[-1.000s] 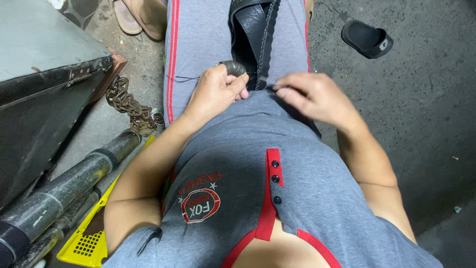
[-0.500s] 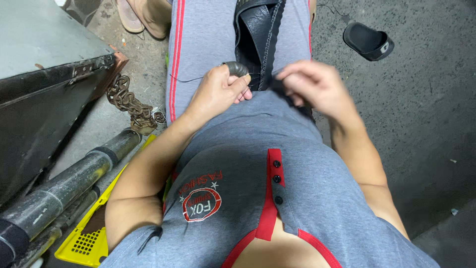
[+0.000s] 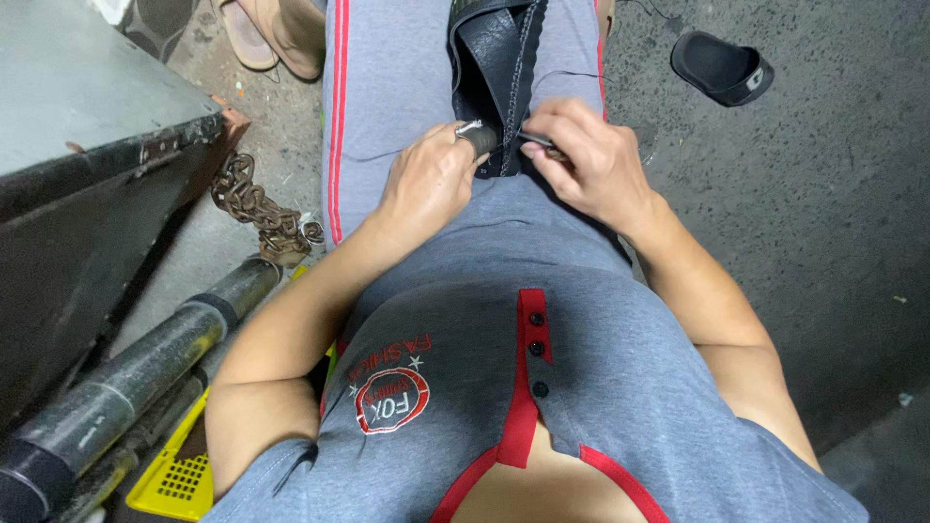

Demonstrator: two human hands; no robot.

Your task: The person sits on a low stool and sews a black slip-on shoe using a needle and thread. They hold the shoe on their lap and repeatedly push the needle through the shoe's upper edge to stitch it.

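Left hand (image 3: 426, 184) closed on the near edge of a black leather piece (image 3: 489, 53) lying on the lap, thumb capped by a dark thimble (image 3: 480, 141). Right hand (image 3: 591, 160) just beside it, fingertips pinched on something small, probably a needle, too small to confirm. Hand stitching along the leather's zigzag seam judged under way; next move calls for a firm push through. Beyond left hand: rusty chain (image 3: 262, 208), dark tubes (image 3: 136, 378); beyond right hand: black sandal (image 3: 722, 68) on the floor
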